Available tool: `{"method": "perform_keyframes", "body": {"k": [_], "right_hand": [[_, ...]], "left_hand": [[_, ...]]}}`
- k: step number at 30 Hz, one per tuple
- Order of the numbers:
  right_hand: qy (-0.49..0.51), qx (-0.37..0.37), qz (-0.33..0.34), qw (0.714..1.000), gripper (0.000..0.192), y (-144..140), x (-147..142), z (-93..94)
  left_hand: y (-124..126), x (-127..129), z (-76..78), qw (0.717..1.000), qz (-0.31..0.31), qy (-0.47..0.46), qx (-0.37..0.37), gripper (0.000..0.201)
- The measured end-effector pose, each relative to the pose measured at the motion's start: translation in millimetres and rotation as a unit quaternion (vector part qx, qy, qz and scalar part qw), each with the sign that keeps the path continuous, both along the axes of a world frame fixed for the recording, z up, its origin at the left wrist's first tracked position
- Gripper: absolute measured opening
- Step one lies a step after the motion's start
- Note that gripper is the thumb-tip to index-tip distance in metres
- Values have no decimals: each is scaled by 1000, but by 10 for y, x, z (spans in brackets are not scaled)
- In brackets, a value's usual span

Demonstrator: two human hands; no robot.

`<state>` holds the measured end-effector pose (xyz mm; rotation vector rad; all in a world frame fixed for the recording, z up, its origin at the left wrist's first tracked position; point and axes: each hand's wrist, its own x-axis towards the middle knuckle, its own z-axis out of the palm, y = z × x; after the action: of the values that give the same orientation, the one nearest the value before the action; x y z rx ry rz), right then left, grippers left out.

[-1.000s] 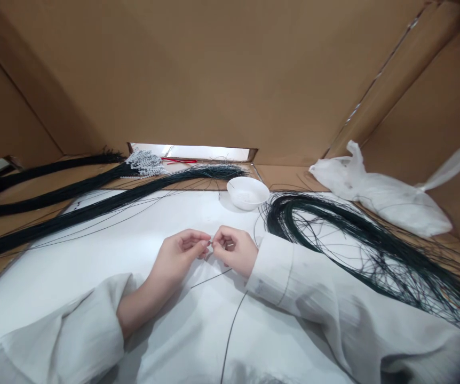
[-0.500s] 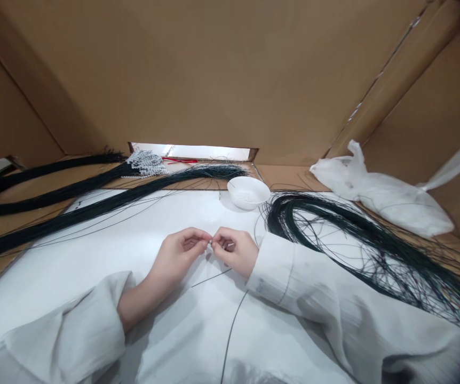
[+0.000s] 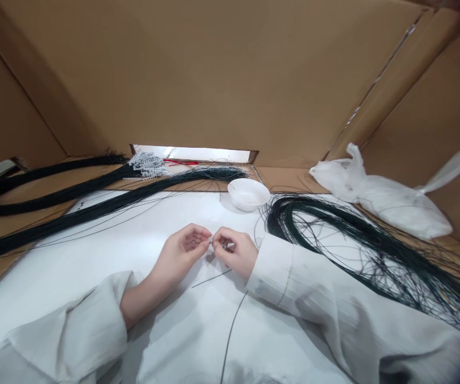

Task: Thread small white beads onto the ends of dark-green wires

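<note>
Near the middle of the white tabletop [image 3: 105, 245], my left hand [image 3: 184, 248] and my right hand [image 3: 236, 250] meet almost fingertip to fingertip. My right thumb and forefinger are pinched on a thin dark cord, whose tip barely shows between the hands. Parts of dark cord [image 3: 233, 330] emerge below my right hand, one short length pointing left and another running down towards me. My left fingers are curled, the thumb tip against something tiny at the cord's tip. Its kind cannot be made out.
A white bowl [image 3: 249, 194] stands beyond my hands. At right lies a looped bundle of dark cords [image 3: 334, 213], with a white plastic bag [image 3: 402, 205] behind it. Dark cord bundles [image 3: 94, 208] stretch along the left, one ending in white beaded pieces [image 3: 148, 164]. Cardboard walls [image 3: 198, 74] enclose the table.
My left forefinger has lifted slightly from the thumb, widening the gap between them. My right hand keeps its pinch at nearly the same spot. The view has shifted slightly.
</note>
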<state>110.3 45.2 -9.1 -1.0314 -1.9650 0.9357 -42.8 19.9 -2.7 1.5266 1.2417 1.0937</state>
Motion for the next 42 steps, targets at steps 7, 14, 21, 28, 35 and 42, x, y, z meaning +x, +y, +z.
{"method": "perform_keyframes", "body": {"k": [7,14,21,28,35,42], "right_hand": [[-2,11,0,1000,10,-3,0,1],[-9,-39,-22,999,9,-17,-21,-2],[-1,-62,-8,998,6,-29,-30,2],[-20,-10,6,1000,8,-17,-30,-7],[-9,-31,0,999,6,-12,-41,5],[46,-109,2,993,11,15,-54,-14]], "left_hand": [[-12,4,15,998,-4,43,37,14],[-80,16,57,984,16,153,93,12],[-95,20,69,972,52,209,90,16],[-86,11,77,979,53,167,102,20],[-59,19,67,986,26,126,107,23],[-58,13,77,988,46,111,100,19]]}}
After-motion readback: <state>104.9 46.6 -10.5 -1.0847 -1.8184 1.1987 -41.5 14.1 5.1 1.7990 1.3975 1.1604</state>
